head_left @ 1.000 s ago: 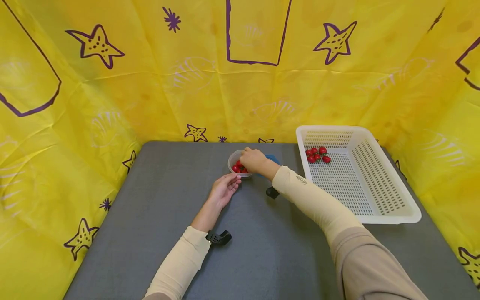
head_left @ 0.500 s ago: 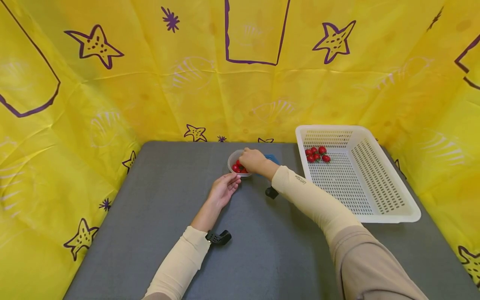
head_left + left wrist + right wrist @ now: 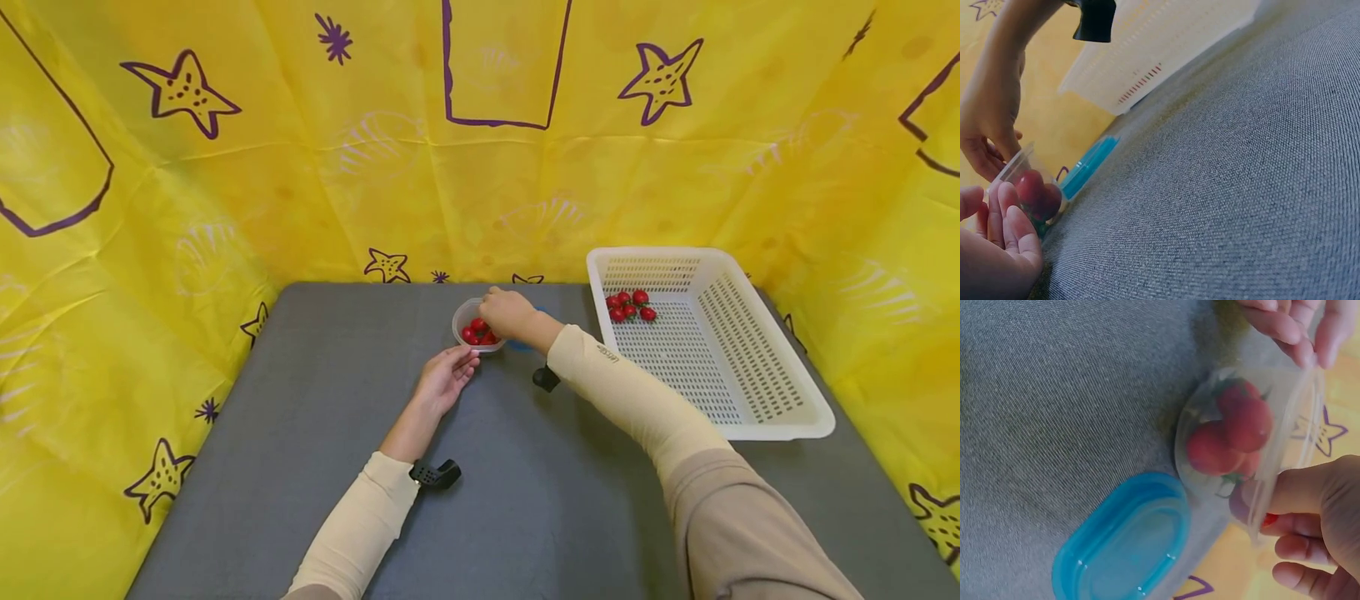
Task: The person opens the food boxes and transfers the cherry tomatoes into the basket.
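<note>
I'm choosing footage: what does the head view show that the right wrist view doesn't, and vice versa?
Only the head view: the white basket with a tomato cluster inside, and pale sleeves.

Only the right wrist view: the right thumb, its tip seen through the clear container's wall.

Both: the left hand, right hand, container, red tomatoes inside, blue lid (mostly hidden in the head view), grey table and yellow backdrop.

Looks like a makeshift filming booth, though I honestly can't tell if it's in a home, lab or whatever. Creased yellow cloth (image 3: 465, 196) printed with purple-outlined starfish (image 3: 182, 93) walls off the back and both sides of a grey tabletop (image 3: 517, 500), plus there are black wrist cameras (image 3: 437, 474).
</note>
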Tool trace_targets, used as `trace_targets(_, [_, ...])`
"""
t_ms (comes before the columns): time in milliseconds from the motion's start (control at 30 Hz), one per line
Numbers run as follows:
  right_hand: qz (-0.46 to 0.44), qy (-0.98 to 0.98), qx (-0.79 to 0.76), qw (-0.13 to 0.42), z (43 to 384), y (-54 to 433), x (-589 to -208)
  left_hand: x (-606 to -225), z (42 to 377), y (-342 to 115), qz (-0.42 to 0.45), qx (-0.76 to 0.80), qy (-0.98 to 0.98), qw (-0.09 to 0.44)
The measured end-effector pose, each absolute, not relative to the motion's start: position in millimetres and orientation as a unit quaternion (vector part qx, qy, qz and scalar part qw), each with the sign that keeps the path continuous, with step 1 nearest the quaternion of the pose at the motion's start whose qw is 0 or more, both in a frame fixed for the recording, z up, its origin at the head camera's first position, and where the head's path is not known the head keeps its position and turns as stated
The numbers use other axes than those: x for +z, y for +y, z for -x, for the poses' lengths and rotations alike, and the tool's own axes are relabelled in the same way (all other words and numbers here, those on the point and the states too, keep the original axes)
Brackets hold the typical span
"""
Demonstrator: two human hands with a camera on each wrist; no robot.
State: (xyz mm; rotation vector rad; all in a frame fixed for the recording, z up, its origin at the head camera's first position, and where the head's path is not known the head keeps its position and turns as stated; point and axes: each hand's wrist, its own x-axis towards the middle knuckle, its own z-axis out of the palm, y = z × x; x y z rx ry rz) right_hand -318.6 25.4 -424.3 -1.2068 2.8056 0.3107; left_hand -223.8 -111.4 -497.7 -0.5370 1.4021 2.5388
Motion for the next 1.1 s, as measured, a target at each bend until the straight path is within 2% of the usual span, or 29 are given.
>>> trace_targets(467, [0.388,0.921,0.005,0.034,322.6,45.8,-394.0,-499.0,224.3,-110.3,0.187,0.858,0.471,0.088])
trace_targets(767, [0.392,0.915,-0.092,0.005,330.3,63.2,-379.2,-499.0,224.8,-111.4,0.190,0.857,0.470,0.087])
trace_targets(1100, [0.381,0.916,-0.119,-0.024,335.0,84.0,-366.8,-499.8,224.3,-112.7,0.186,0.857,0.473,0.085])
